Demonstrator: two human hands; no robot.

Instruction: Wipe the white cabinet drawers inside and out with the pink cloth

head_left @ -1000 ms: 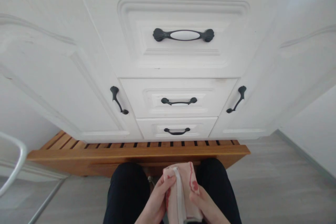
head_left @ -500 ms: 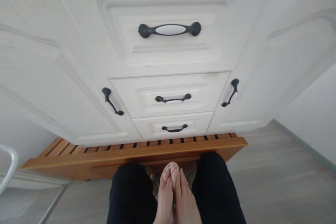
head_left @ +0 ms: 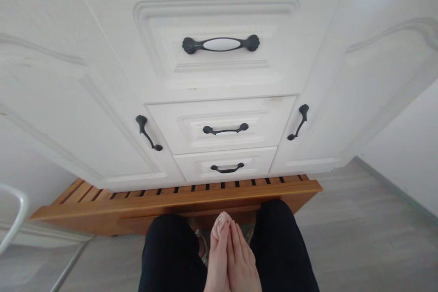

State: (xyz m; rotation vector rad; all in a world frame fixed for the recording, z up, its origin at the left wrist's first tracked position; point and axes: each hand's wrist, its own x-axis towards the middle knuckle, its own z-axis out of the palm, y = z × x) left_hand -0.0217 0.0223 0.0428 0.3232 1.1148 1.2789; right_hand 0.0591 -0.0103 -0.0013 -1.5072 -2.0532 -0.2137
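Observation:
Between my knees, low in the head view, both of my hands are pressed together. A crumpled, pale pink cloth-like bundle (head_left: 221, 221) shows at their far end; its exact kind cannot be made out. My left hand (head_left: 217, 258) is closed around the bundle, thumb along its near side. Against it from the right lies my right hand (head_left: 241, 258), fingers together and pressed to the bundle and the left hand. The palms and the lower part of the bundle are hidden.
A white cabinet with drawers (head_left: 221, 75) and dark handles (head_left: 226, 129) stands ahead. At its foot is a slatted wooden bench or bed frame (head_left: 178, 201). My knees (head_left: 171, 246) in dark trousers flank the hands. A white curved rail (head_left: 21, 219) is at the left edge.
My hands have shifted slightly, with the left thumb and fingers moving over the bundle. The view has tilted up a little, showing the cabinet's top edge.

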